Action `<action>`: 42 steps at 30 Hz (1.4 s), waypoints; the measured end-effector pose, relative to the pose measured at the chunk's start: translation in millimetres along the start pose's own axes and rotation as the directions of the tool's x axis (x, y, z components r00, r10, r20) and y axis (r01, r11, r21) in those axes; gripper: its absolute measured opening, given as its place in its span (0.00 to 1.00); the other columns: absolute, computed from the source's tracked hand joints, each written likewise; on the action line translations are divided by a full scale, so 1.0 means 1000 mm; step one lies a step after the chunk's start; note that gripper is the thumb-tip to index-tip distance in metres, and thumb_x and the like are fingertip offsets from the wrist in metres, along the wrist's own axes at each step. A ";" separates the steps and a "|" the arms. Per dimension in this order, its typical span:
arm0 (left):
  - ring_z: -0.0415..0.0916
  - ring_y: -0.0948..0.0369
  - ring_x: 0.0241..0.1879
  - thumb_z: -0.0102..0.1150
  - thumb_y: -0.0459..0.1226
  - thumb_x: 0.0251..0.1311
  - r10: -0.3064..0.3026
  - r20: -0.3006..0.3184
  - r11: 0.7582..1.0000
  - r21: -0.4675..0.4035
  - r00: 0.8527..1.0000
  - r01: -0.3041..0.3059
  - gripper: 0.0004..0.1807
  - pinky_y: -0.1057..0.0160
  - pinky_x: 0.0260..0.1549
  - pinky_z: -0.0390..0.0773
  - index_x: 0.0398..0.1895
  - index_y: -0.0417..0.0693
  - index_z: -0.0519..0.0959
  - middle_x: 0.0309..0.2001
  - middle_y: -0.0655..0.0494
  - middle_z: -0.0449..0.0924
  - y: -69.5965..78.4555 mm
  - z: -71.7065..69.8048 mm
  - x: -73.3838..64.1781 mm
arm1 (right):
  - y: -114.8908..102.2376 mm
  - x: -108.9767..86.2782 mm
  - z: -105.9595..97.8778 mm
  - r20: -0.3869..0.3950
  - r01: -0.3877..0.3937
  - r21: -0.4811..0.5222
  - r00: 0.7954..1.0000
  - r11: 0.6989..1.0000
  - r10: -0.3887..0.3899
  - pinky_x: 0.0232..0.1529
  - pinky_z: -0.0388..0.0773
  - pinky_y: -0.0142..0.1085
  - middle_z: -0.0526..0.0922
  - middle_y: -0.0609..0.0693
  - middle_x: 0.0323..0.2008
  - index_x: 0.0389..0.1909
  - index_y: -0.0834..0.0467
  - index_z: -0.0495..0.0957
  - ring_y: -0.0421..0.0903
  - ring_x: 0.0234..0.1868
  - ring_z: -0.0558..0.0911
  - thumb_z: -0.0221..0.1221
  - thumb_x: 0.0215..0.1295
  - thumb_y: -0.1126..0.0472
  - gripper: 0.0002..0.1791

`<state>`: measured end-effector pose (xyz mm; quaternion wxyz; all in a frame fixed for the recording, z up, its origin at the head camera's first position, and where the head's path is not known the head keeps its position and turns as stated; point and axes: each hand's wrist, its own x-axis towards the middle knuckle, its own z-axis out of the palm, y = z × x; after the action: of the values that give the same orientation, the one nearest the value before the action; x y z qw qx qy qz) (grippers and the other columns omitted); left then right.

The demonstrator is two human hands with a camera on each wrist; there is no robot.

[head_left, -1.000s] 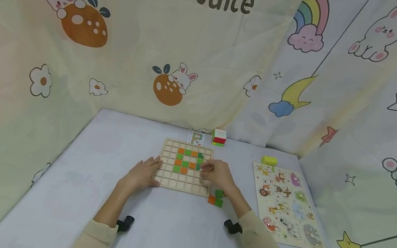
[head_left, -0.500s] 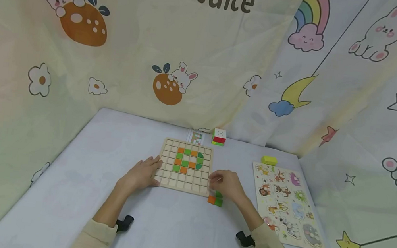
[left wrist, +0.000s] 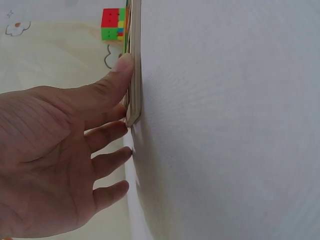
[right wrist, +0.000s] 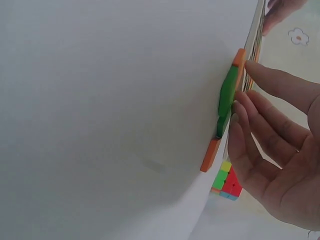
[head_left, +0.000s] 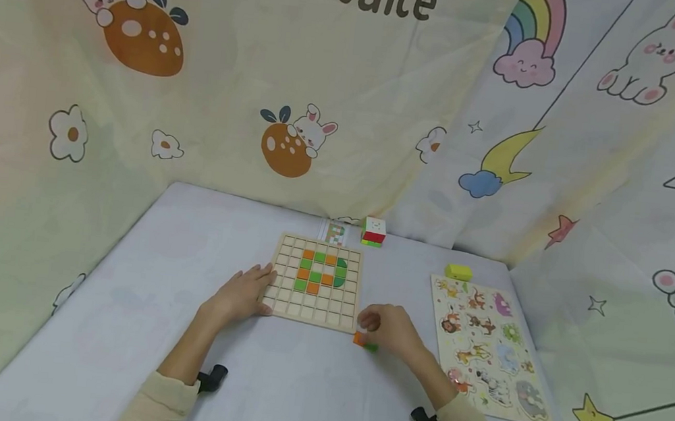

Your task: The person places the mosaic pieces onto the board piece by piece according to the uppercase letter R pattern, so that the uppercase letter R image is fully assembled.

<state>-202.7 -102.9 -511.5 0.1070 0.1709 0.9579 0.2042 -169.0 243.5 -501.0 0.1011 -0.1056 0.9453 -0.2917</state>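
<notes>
My left hand (head_left: 242, 289) lies at the left edge of a light wooden grid board (head_left: 303, 309), fingers spread; the left wrist view has its thumb on the board's edge. Orange and green square tiles, with two curved dark green ones at the right, form a P shape on the grid. Off the board's lower right corner, my right hand (head_left: 390, 327) is over a few loose tiles, partly covering them. In the right wrist view its fingertips are right at a green tile (right wrist: 228, 90), the thumb apart near an orange tile. Another orange tile (right wrist: 210, 155) lies beyond.
Behind the board are a pattern card (head_left: 336, 233) and a puzzle cube (head_left: 374, 231). A wooden animal puzzle (head_left: 472, 335) lies at the right, with a yellow block (head_left: 458, 272) at its far edge. A printed curtain (head_left: 221, 91) hangs behind the table.
My right hand has left the curved green tile at the P's lower right and moved toward me and right, down to the loose tiles. The left hand has stayed put.
</notes>
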 end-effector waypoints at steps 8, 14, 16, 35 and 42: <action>0.50 0.40 0.80 0.75 0.45 0.59 0.012 0.000 1.000 0.006 1.000 -0.012 0.48 0.35 0.77 0.52 0.78 0.36 0.64 0.81 0.40 0.55 0.000 -0.002 -0.001 | 0.001 -0.006 0.004 -0.011 0.079 0.003 0.997 0.997 -0.078 0.33 0.81 0.31 0.86 0.44 0.30 0.40 0.56 0.87 0.38 0.31 0.81 0.80 0.49 0.68 0.18; 0.50 0.39 0.80 0.74 0.44 0.59 0.011 -0.005 1.000 0.003 1.000 -0.011 0.47 0.35 0.77 0.53 0.78 0.35 0.64 0.81 0.40 0.56 0.002 -0.004 -0.003 | -0.001 -0.007 0.001 0.006 0.091 0.024 0.996 0.996 -0.091 0.31 0.81 0.31 0.85 0.44 0.29 0.42 0.56 0.87 0.38 0.30 0.80 0.80 0.49 0.67 0.18; 0.50 0.39 0.80 0.74 0.44 0.59 0.009 -0.002 1.000 0.000 1.000 -0.009 0.47 0.35 0.77 0.53 0.78 0.35 0.64 0.81 0.39 0.56 0.002 -0.004 -0.003 | -0.002 -0.007 0.000 0.017 0.101 0.032 0.995 0.994 -0.101 0.30 0.81 0.31 0.85 0.43 0.29 0.43 0.56 0.87 0.38 0.30 0.81 0.80 0.50 0.67 0.18; 0.51 0.39 0.80 0.75 0.44 0.59 0.002 -0.010 1.000 -0.006 1.000 -0.002 0.47 0.35 0.76 0.53 0.77 0.35 0.65 0.81 0.39 0.56 0.004 -0.005 -0.005 | -0.038 0.019 -0.005 -0.070 0.207 0.101 0.977 0.973 -0.200 0.37 0.85 0.31 0.86 0.42 0.31 0.48 0.58 0.88 0.39 0.33 0.84 0.75 0.58 0.69 0.17; 0.51 0.39 0.80 0.75 0.45 0.59 0.000 -0.007 1.000 -0.006 1.000 0.000 0.47 0.35 0.77 0.53 0.78 0.36 0.65 0.81 0.40 0.56 0.003 -0.004 -0.004 | -0.046 0.036 0.001 -0.082 0.237 0.118 0.970 0.964 -0.228 0.36 0.85 0.32 0.86 0.43 0.31 0.48 0.60 0.88 0.40 0.32 0.84 0.75 0.58 0.69 0.16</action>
<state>-199.0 -103.5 -506.5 0.1041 0.1699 0.9577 0.2078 -196.3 196.3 -480.2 0.0405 -0.1991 0.9087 -0.3646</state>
